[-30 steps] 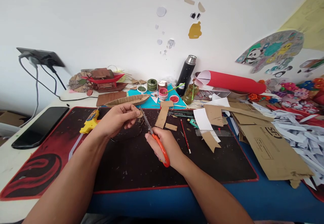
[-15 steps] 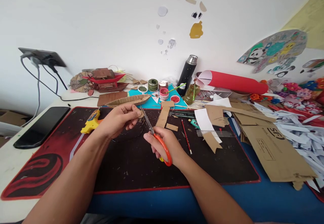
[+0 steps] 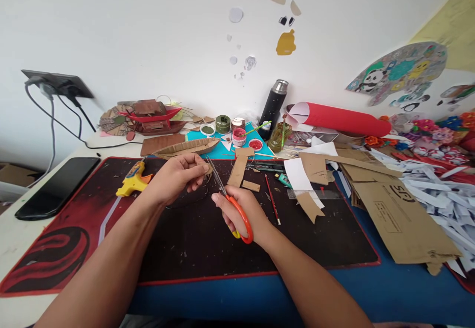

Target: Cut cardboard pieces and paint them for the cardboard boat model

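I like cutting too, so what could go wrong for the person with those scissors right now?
The scissors in the right hand cut a small cardboard piece pinched by the left hand, so the blades could nip those fingertips. The tiny piece might also slip or get cut crooked. Scraps could fall among the litter on the mat.

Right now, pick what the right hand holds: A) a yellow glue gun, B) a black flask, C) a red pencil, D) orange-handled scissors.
D: the right hand grips the orange-handled scissors, blades pointing at the small cardboard piece pinched in the left hand.
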Demonstrator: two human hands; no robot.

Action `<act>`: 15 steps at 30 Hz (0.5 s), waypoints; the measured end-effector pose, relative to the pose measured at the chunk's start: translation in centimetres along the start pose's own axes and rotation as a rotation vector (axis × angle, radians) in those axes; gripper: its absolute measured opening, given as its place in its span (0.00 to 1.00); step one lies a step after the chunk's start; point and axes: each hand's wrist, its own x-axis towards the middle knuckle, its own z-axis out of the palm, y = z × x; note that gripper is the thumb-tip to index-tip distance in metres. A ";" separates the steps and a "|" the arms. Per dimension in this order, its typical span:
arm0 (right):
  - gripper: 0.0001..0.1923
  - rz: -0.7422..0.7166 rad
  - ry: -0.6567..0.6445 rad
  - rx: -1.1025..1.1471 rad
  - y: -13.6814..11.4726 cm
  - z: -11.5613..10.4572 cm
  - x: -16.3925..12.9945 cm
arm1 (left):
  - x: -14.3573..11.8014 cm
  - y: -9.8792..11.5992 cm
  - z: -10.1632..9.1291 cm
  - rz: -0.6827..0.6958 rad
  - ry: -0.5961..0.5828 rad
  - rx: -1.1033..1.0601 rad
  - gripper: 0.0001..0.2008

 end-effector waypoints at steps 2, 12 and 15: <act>0.20 0.001 0.000 0.000 0.4 0.1 0.2 | 0.1 0.0 0.0 -0.003 0.003 0.009 0.21; 0.20 -0.056 0.066 0.050 1.1 0.0 0.6 | 0.8 -0.3 -1.1 0.027 0.079 -0.082 0.24; 0.20 -0.075 0.102 0.139 0.4 -0.3 0.6 | 0.8 -0.3 -0.6 0.052 0.049 -0.170 0.25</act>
